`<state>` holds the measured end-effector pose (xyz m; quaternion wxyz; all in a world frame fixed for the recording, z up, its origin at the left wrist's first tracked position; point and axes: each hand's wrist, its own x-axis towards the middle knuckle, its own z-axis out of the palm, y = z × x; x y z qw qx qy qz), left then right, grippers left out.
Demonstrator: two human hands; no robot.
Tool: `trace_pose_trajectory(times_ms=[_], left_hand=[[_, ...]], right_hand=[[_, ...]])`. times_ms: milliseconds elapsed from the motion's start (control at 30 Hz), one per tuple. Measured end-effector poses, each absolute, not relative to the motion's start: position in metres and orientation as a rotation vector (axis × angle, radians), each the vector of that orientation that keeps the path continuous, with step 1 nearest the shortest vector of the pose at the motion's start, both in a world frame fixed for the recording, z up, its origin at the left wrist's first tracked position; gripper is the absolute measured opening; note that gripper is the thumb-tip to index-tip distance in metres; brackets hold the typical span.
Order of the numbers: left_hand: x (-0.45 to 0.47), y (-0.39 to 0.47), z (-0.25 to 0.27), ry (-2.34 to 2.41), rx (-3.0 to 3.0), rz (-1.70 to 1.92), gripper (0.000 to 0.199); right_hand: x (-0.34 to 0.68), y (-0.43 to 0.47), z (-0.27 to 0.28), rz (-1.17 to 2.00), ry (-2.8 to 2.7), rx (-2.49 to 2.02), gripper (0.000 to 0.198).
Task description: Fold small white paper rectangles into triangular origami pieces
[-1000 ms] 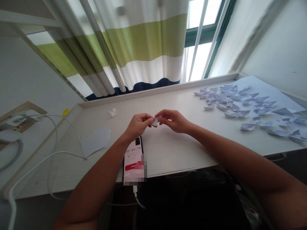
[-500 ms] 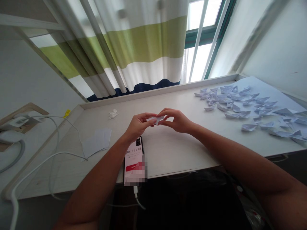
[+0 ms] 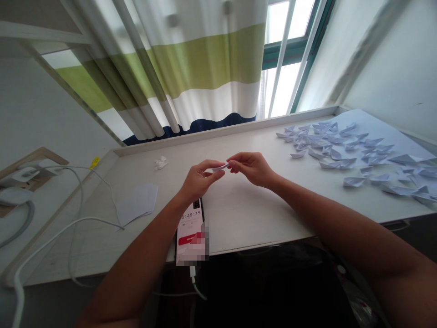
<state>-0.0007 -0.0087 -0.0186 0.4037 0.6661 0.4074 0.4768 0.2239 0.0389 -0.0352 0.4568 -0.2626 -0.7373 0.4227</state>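
Observation:
A small folded white paper (image 3: 220, 168) is held above the middle of the table, seen nearly edge-on. My left hand (image 3: 198, 179) pinches its left part between thumb and fingers. On the other end, the thumb and fingertips of my right hand (image 3: 251, 168) are closed. Fingers cover much of the paper, so its exact folded shape is hard to make out. Folded paper boats (image 3: 337, 163) lie in a large group to the right of my hands. Flat white paper sheets (image 3: 137, 202) rest in a small stack to the left.
A phone (image 3: 190, 232) with a running timer lies beneath my left forearm, a cable plugged into its near end. White cables (image 3: 73, 223) cross the table's left side. Crumpled paper (image 3: 160, 162) sits near the back. A raised rim (image 3: 218, 132) borders the table before the curtain.
The folded paper has turned from showing its face to lying almost edge-on. My right hand has shifted its grip, bringing thumb and fingers closer together at the paper's right end.

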Motion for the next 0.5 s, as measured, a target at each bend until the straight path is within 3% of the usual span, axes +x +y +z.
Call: trace_pose_trajectory(times_ms=[167,367,500], left_hand=[[0.0018,-0.0098,-0.0207,1.152,1.745,1.293,0.031],[0.0035,-0.0123,-0.0168,1.119,1.54,1.345,0.036],[0.0055,-0.0122,-0.0171,1.111,1.515,1.347,0.036]], right_hand=[[0.2212,0.0377,-0.0381,0.936,-1.806,-0.677,0.046],[0.2215,0.0347,-0.0341,0.588,-1.889,-0.554,0.02],[0.2221,0.0356,-0.035,0.54,-1.936,-0.56,0.019]])
